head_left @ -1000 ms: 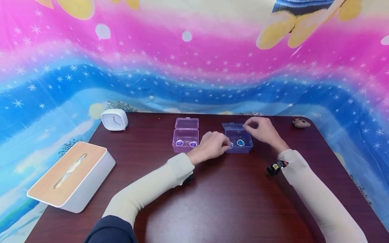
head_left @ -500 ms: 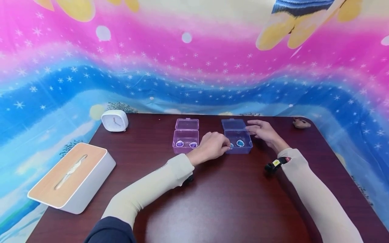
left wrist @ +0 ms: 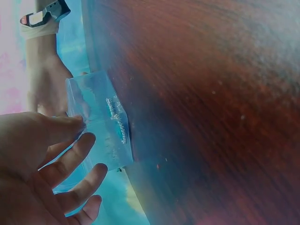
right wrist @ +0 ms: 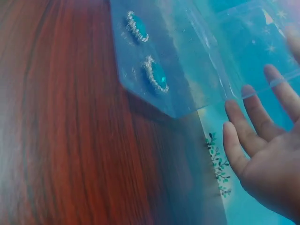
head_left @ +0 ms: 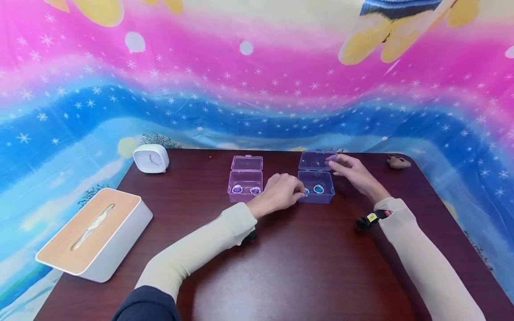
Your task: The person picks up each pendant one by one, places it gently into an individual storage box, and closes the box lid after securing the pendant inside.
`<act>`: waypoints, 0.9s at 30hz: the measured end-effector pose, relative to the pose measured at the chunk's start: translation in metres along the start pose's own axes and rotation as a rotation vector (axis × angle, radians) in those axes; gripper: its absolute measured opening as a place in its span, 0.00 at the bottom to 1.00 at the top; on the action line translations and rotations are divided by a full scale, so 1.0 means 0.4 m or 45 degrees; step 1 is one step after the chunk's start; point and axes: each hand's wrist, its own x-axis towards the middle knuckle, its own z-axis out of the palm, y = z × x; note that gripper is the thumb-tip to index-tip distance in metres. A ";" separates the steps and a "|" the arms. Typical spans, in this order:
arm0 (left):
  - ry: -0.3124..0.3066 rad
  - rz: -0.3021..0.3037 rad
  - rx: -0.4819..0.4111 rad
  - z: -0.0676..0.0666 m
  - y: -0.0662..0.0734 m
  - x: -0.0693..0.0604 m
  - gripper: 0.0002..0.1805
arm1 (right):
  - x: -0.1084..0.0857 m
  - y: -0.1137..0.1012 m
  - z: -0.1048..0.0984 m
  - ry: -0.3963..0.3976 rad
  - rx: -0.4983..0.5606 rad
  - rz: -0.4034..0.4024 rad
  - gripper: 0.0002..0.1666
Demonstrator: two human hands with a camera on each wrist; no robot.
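Note:
A clear bluish-purple plastic box [head_left: 321, 199] stands on the table with its hinged lid [head_left: 311, 161] tipped back. Two teal gem ornaments [head_left: 318, 189] with sparkling white rims lie inside it. My left hand [head_left: 281, 191] pinches the box at its left side, thumb and forefinger at the wall; the other fingers [left wrist: 84, 190] are spread loosely. At the right edge of the lid is my right hand [head_left: 353, 173], its fingers fairly straight and touching the lid. Left of it sits an open pink-purple box [head_left: 246, 199] with two purple gem ornaments [head_left: 237, 189].
A white clock [head_left: 151, 158] stands at the back left. Nearer on the left is a white tissue box [head_left: 94, 234] with a wood-coloured top. A small brown object [head_left: 398, 162] lies at the back right corner. A printed cloth [head_left: 257, 89] hangs behind the table [head_left: 297, 267].
The bluish lid has swung further back and stands more open. My right hand has shifted slightly from beside the lid onto its edge; the box has slid a little right. My left hand stays.

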 end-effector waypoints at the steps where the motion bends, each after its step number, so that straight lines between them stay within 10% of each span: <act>1: 0.001 -0.001 -0.004 0.001 0.001 0.000 0.08 | -0.006 -0.001 -0.003 -0.033 0.023 -0.030 0.30; 19: 0.221 0.051 -0.053 0.002 -0.004 -0.012 0.18 | -0.050 0.021 0.002 -0.195 -0.190 0.081 0.27; 27: -0.033 -0.074 -0.081 -0.014 -0.002 0.006 0.34 | -0.051 0.025 0.004 -0.246 -0.220 0.081 0.28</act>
